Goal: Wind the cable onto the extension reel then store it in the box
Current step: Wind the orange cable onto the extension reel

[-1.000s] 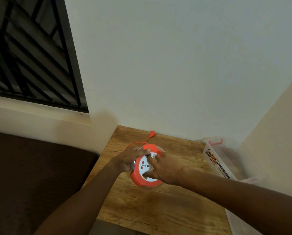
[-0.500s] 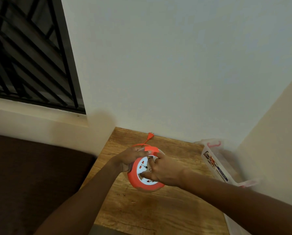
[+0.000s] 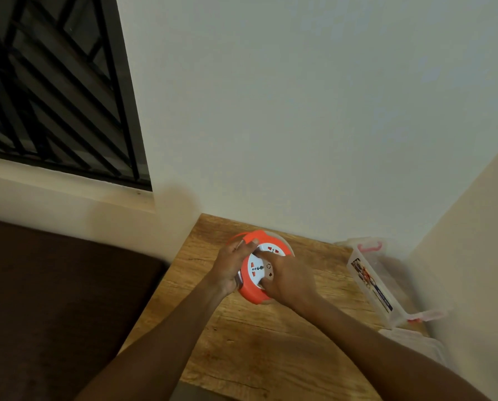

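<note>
An orange extension reel (image 3: 252,295) with a white socket face is tilted up on the wooden table (image 3: 259,342). My left hand (image 3: 230,267) grips its left rim, fingers curled over the top edge. My right hand (image 3: 288,280) holds the white face, fingers curled on it. A short orange loop of cable (image 3: 236,237) shows at the reel's upper left. The plug is hidden. A clear plastic box (image 3: 386,290) with pink latches stands open at the table's right edge.
A white wall runs behind the table and another closes in on the right. A dark brown cushion (image 3: 54,299) lies left of the table. A barred window (image 3: 48,91) is at upper left. A clear lid lies near the box.
The loose cable and plug that lay toward the wall are drawn in; only a short loop shows. My right hand has turned on the reel's face and the reel has tipped further up.
</note>
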Motion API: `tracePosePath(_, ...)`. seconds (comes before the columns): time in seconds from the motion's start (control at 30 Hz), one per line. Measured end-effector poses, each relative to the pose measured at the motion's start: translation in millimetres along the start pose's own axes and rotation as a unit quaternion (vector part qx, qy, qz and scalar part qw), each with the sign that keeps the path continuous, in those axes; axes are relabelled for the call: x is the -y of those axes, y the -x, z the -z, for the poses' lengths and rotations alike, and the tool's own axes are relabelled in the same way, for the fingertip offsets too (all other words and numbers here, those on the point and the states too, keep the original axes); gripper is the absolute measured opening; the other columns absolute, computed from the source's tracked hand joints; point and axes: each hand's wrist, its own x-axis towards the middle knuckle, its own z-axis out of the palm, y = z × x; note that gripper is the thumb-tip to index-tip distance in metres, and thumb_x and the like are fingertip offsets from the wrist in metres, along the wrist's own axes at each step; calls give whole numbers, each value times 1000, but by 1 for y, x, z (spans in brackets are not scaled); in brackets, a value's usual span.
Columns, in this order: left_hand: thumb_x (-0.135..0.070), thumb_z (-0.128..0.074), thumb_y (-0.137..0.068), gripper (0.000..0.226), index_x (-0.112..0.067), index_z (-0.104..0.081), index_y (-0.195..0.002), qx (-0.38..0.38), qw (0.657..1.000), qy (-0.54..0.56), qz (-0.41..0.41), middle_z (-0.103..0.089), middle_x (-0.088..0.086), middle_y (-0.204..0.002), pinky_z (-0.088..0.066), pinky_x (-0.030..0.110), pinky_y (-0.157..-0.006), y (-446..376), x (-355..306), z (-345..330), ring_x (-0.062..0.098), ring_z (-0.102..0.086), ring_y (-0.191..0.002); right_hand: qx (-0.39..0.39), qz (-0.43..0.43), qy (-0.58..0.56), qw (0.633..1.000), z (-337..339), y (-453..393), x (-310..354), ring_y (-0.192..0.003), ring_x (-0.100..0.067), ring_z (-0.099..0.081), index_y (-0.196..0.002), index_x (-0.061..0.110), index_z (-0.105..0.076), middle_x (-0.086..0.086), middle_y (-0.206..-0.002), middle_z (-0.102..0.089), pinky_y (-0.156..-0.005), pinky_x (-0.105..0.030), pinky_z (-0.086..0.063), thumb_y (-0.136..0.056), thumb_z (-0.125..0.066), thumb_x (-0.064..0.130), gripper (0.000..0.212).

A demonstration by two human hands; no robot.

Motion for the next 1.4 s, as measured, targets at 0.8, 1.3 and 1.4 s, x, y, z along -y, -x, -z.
tracePosePath(0.8, -33, -80, -89, 37, -12, -74, -119, 62, 997, -38, 38, -80, 17, -110, -64, 43, -70, -4, -4, 6, 35, -80, -92, 123, 308, 220, 917, 31, -2, -22, -121, -34, -52, -127, 23, -63, -13, -149, -37, -79, -48, -59, -83, -76, 17, 46)
tracePosePath(1.3, -37, -75, -94, 32, -18, -75, -120, 115, 984, -130, 30, -79, 14, -118, -64, 44, -80, -1, -23, 11, 33, -78, -103, 159, 332, 357, 859, 37, -2, 7, -119, -48, -55, -151, 27, -35, -35, -154, -19, -98, -59, -47, -95, -64, 23, 64)
tracePosePath(1.4, -40, -72, -95, 36, -21, -70, -126, 103, 982, -154, 33, -80, 9, -116, -64, 46, -82, 0, -24, 11, 31, -78, -104, 153, 305, 332, 880, 34, 1, 11, -115, -48, -58, -150, 26, -38, -37, -152, -24, -93, -55, -51, -94, -64, 28, 62)
